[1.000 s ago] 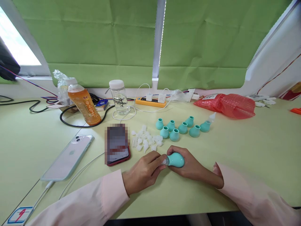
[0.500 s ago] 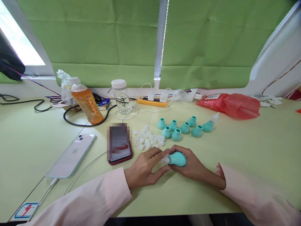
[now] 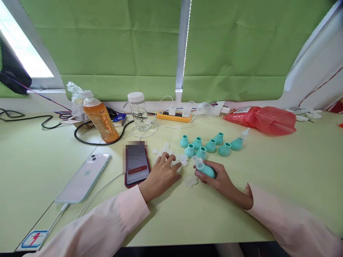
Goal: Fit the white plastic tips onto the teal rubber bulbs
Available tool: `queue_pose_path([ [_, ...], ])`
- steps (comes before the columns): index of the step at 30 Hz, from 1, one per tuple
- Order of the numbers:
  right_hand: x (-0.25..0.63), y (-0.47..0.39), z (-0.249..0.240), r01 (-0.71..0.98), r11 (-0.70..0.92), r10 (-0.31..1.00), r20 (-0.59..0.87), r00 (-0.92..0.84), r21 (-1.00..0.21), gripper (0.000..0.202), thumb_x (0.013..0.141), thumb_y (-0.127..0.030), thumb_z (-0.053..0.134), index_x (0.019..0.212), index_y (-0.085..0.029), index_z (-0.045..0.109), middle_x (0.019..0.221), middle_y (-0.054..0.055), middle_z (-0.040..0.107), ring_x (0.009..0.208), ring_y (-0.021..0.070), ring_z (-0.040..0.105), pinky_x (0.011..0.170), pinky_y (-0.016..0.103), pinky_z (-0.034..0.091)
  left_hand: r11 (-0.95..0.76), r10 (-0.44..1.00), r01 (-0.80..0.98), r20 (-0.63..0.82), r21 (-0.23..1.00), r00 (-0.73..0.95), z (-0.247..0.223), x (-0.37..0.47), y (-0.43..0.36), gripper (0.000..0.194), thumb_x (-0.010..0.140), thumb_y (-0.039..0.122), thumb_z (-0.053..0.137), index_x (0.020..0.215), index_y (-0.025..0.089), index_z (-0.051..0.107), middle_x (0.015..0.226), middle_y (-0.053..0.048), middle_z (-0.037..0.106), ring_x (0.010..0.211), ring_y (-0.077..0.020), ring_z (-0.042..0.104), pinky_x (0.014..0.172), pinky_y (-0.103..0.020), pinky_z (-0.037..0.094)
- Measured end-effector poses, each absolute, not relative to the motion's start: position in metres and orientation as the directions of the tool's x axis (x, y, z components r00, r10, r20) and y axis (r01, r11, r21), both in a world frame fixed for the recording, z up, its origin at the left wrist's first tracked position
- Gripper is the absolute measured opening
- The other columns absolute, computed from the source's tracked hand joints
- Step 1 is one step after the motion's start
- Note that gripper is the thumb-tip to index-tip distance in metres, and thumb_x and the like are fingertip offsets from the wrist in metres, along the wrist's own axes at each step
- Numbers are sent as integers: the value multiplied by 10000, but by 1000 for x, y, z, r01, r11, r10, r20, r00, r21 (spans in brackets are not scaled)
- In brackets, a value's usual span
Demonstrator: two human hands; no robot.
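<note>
My right hand (image 3: 218, 178) is wrapped round a teal squeeze bulb (image 3: 208, 170), tilted so its clear nozzle (image 3: 197, 162) points up and left. Over the pile of small translucent plastic pieces (image 3: 183, 159) is my left hand (image 3: 164, 174), fingers bent and apart, the tips at the pieces. Part of the pile is hidden under that hand. A few loose translucent pieces (image 3: 190, 182) lie between my hands. Beyond them several teal bulbs (image 3: 211, 145) stand with open necks upward. The rightmost bulb (image 3: 237, 144) has a clear nozzle in its neck.
Left of my left hand lie a phone in a red case (image 3: 136, 171) and a pale phone (image 3: 83, 178) on a white cable. Behind are an orange drink bottle (image 3: 101, 119), a clear water bottle (image 3: 139, 114), a yellow power strip (image 3: 171, 117) and a red bubble-wrap bag (image 3: 262, 120).
My left hand has left the bulb and moved left and away onto the translucent pile. My right hand has turned the bulb nozzle upward. Loose pieces now show between the hands.
</note>
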State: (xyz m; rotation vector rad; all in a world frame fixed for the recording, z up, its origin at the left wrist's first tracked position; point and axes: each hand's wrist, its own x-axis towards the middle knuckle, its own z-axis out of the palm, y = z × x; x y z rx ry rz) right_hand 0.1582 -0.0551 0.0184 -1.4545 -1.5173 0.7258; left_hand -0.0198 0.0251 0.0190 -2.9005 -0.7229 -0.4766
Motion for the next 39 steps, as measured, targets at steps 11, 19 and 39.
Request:
queue_pose_path([
  [11, 158, -61, 12, 682, 322, 894, 447, 7, -656, 198, 703, -301, 546, 870, -196, 556, 827, 31, 610, 767, 189, 565, 677, 296, 459, -877, 454, 481, 347, 11, 821, 15, -16, 22, 246, 767, 33, 369, 935, 126, 523, 832, -82, 531, 811, -203, 458, 694, -389, 361],
  [19, 157, -60, 17, 685, 320, 921, 384, -64, -654, 172, 775, -318, 474, 873, -188, 528, 771, 24, 584, 690, 151, 535, 639, 275, 435, -583, 725, 286, 328, 760, 606, 44, -19, 12, 314, 773, 204, 451, 1071, 139, 524, 838, -62, 507, 725, -135, 496, 698, -292, 433],
  [39, 160, -64, 9, 820, 453, 808, 550, -211, -351, 159, 791, -258, 459, 926, -181, 496, 753, 36, 571, 658, 144, 536, 570, 266, 418, 336, 709, -104, -179, 936, 682, 36, -18, 22, 320, 582, 239, 699, 849, 70, 642, 682, -57, 647, 629, -134, 598, 705, -325, 502],
])
